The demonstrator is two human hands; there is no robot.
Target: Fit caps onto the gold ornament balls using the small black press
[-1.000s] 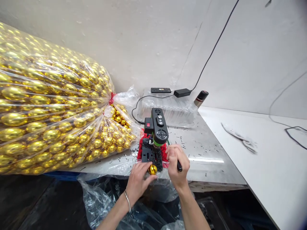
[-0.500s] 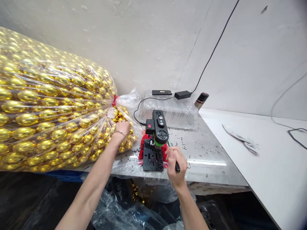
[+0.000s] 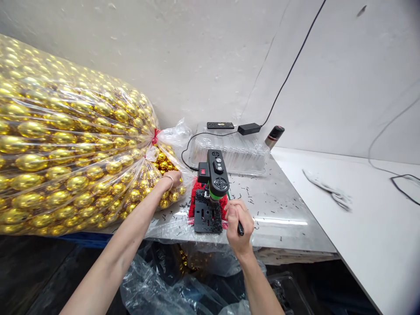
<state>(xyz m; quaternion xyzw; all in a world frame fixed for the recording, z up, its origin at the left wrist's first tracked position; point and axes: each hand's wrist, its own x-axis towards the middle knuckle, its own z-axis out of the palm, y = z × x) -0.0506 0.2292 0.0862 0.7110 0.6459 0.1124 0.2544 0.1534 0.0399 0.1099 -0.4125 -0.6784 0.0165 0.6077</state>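
Observation:
My left hand [image 3: 173, 178], a bracelet at its wrist, is at the right side of an opening in a clear plastic bag [image 3: 98, 74] full of shiny gold balls [image 3: 163, 165]. Its fingers are curled, and what they hold, if anything, is hidden. My right hand [image 3: 239, 223] wraps round the lever handle [image 3: 240, 229] of a small black bench press [image 3: 218, 173]. The press has a red switch [image 3: 203, 171], a green ring and a slotted base plate [image 3: 202, 223]. Red material [image 3: 193, 205] and many tiny black pieces [image 3: 215, 221] lie around the base.
Behind the press lies a clear plastic tray [image 3: 229, 153] with a power adapter [image 3: 248, 128] and a black remote-like strip [image 3: 220, 125]. A can [image 3: 274, 136] leans near the wall. Scissors [image 3: 339, 199] rest on the white table [image 3: 361, 236]. Plastic sheeting [image 3: 157, 284] hangs below the metal top.
My left hand has shifted right, from over the gold balls to the right side of the bag's opening. My right hand stays on the lever handle. The view has moved slightly.

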